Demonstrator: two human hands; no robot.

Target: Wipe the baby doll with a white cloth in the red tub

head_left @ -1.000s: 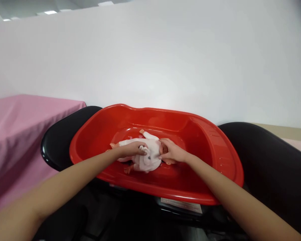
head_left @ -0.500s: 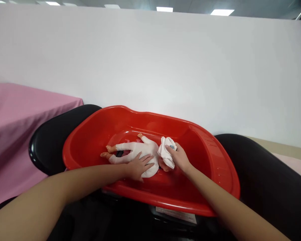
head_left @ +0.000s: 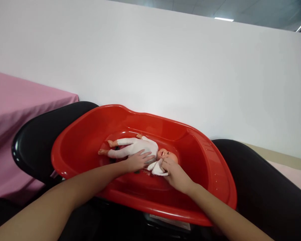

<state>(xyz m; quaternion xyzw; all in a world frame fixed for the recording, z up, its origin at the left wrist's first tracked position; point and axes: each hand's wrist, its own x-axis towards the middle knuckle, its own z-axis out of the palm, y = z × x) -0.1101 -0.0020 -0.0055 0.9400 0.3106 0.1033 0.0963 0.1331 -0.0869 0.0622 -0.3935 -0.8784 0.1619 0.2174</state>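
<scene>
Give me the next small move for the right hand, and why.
Perhaps bring the white cloth toward the face of the doll: the right hand grips it close by, and the left hand lies on the torso.

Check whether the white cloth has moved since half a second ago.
Yes: judged against the red tub, the white cloth in the right hand has shifted toward the near rim, off the doll's face.

Doll [head_left: 141, 144] in tub [head_left: 165, 211], cloth [head_left: 155, 168] near its head [head_left: 173, 155], wall [head_left: 165, 67] behind.
</scene>
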